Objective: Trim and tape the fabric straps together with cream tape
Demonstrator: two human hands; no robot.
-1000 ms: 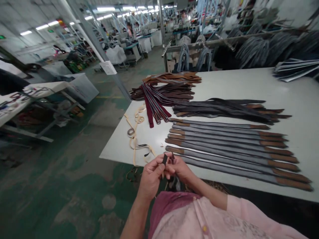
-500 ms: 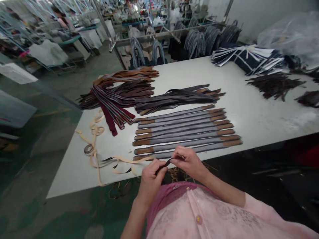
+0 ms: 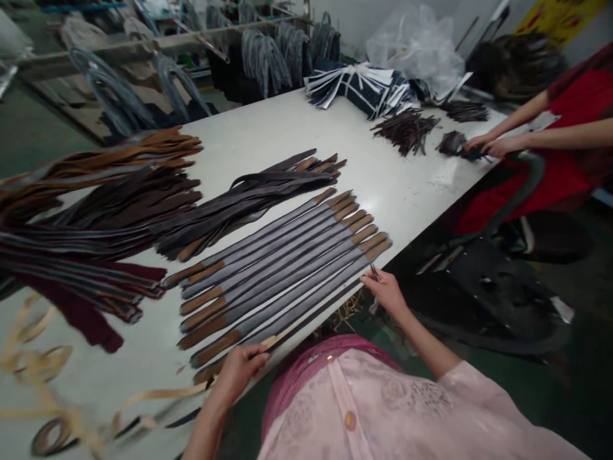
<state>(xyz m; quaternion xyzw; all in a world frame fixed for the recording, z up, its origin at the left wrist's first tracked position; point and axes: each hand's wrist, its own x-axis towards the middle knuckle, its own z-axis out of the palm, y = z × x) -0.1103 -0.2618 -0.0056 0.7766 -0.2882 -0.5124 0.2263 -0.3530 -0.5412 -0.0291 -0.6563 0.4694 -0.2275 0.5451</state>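
A narrow tape (image 3: 316,312), beige toward one end and black along the rest, stretches between both hands by the table's front edge. My left hand (image 3: 238,370) is closed in a pinch on its beige end. My right hand (image 3: 387,292) pinches the black end, and a small dark two-pronged tool (image 3: 374,273) pokes up from those fingers; its kind is unclear. Right behind the tape lies a row of grey fabric strips (image 3: 292,265) with brown ends, side by side. Loose beige tape (image 3: 163,391) trails near my left forearm.
Dark strips (image 3: 249,198), brown strips (image 3: 143,150) and maroon striped bands (image 3: 96,281) lie in bundles on the white table (image 3: 282,128). A tape roll (image 3: 50,437) is at front left. At far right, a co-worker's hands (image 3: 495,145) handle a dark bundle.
My hands have moved apart, left hand leftward and right hand rightward, with tape now drawn out between them. The view has turned right, bringing a co-worker into sight.
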